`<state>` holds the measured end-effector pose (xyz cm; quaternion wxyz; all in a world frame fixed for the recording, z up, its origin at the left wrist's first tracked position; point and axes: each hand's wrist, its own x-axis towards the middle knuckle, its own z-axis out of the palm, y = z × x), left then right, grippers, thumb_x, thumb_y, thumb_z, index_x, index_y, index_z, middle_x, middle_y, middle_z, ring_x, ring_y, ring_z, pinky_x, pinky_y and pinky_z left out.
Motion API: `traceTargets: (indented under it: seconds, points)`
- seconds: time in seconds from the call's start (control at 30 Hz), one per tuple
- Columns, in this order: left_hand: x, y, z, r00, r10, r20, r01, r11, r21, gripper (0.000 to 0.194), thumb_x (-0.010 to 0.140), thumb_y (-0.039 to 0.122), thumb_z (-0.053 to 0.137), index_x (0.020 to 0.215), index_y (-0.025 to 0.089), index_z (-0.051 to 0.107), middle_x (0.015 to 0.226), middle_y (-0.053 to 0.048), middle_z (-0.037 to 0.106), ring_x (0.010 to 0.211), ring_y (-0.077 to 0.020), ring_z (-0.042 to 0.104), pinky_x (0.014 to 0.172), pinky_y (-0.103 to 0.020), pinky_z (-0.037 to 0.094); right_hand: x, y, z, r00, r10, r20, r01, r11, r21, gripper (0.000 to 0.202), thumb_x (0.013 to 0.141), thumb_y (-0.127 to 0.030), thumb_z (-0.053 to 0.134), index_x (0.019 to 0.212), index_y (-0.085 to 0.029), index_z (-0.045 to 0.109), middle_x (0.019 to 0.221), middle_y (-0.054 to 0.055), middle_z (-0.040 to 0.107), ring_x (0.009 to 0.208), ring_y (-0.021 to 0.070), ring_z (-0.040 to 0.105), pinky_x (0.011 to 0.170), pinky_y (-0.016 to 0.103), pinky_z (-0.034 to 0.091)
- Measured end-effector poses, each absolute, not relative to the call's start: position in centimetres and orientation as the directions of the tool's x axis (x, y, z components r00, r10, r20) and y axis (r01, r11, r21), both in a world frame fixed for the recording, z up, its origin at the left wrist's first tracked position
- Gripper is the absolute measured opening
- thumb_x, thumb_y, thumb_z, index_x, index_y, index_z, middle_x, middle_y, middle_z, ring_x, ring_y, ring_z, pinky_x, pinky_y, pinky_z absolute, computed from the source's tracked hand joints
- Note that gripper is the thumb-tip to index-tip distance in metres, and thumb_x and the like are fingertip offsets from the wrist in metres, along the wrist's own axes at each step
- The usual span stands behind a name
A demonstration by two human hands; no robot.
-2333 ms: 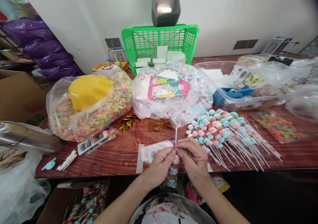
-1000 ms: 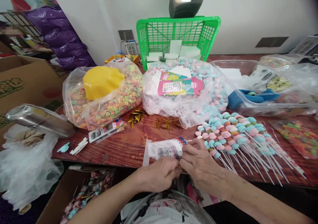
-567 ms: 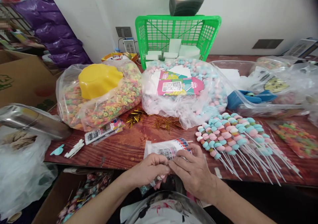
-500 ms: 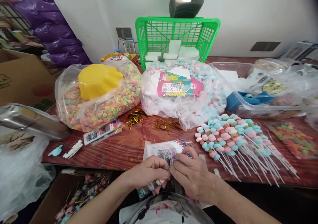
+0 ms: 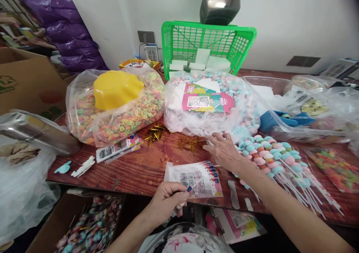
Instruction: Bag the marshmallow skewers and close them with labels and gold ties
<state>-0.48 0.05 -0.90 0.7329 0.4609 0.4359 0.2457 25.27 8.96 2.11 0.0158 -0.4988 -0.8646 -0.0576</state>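
My left hand (image 5: 169,202) is closed just in front of the table edge, pinching the gathered neck of a printed plastic bag (image 5: 190,189). Its small blue tip sticks out past the thumb and finger; the rest is mostly hidden. My right hand (image 5: 226,152) reaches over the table with fingers apart and bent, its fingertips at the right side of a pile of gold twist ties (image 5: 190,143). Between the hands lies a fanned stack of printed clear bags (image 5: 196,178). Beside my right forearm lie pink-and-blue marshmallow skewers (image 5: 276,154) on white sticks.
Large bags of candy rings (image 5: 134,114) and marshmallows (image 5: 246,114) stand behind. Farther back is a green basket (image 5: 209,30). A steel flask (image 5: 39,135) lies at left. Below the table edge, a carton holds finished skewers (image 5: 89,223). More gold ties (image 5: 155,133) lie centrally.
My right hand has left my left hand and moved up and away to the gold twist ties. The printed bag stack is now uncovered. My left hand keeps its pinch.
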Motion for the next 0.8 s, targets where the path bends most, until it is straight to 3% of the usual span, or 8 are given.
traceTargets:
  seconds: [0.23, 0.43, 0.67, 0.8]
  points:
    - [0.5, 0.1, -0.3, 0.502, 0.757, -0.418, -0.045, 0.505, 0.862, 0.04, 0.07, 0.049, 0.071, 0.059, 0.013, 0.061, 0.049, 0.003, 0.05, 0.039, -0.0068, 0.048, 0.043, -0.019, 0.029, 25.6, 9.9, 0.2, -0.536, 0.841, 0.072, 0.843, 0.53, 0.091, 0.023, 0.086, -0.01, 0.048, 0.082, -0.018, 0.07, 0.112, 0.011, 0.064, 0.104, 0.0268, 0.044, 0.08, 0.042, 0.026]
    - [0.7, 0.3, -1.0, 0.514, 0.764, -0.39, -0.025, 0.467, 0.884, 0.04, 0.074, 0.05, 0.069, 0.061, 0.012, 0.061, 0.052, 0.003, 0.051, 0.04, -0.0065, 0.049, 0.044, -0.02, 0.033, 26.6, 10.0, -0.3, -0.554, 0.816, 0.166, 0.82, 0.569, -0.057, 0.023, 0.087, -0.009, 0.048, 0.079, -0.018, 0.068, 0.099, 0.008, 0.069, 0.1, 0.0241, 0.049, 0.081, 0.039, 0.029]
    - [1.4, 1.5, 0.0, 0.371, 0.836, -0.404, -0.039, 0.449, 0.893, 0.041, 0.068, 0.052, 0.072, 0.061, 0.013, 0.06, 0.053, 0.003, 0.052, 0.039, -0.0069, 0.047, 0.041, -0.02, 0.035, 25.6, 7.0, 3.0, -0.53, 0.8, 0.282, 0.761, 0.595, -0.256, 0.028, 0.094, -0.015, 0.038, 0.089, -0.021, 0.066, 0.081, 0.003, 0.066, 0.075, 0.0149, 0.057, 0.069, 0.028, 0.041]
    - [1.6, 2.3, 0.7, 0.319, 0.877, -0.358, -0.062, 0.397, 0.916, 0.037, 0.068, 0.049, 0.072, 0.064, 0.013, 0.063, 0.054, 0.003, 0.052, 0.04, -0.0066, 0.048, 0.042, -0.019, 0.035, 26.1, 6.1, 3.6, -0.481, 0.83, 0.282, 0.826, 0.537, -0.173, 0.031, 0.094, -0.013, 0.037, 0.093, -0.019, 0.068, 0.083, 0.006, 0.065, 0.083, 0.0177, 0.055, 0.073, 0.028, 0.041]
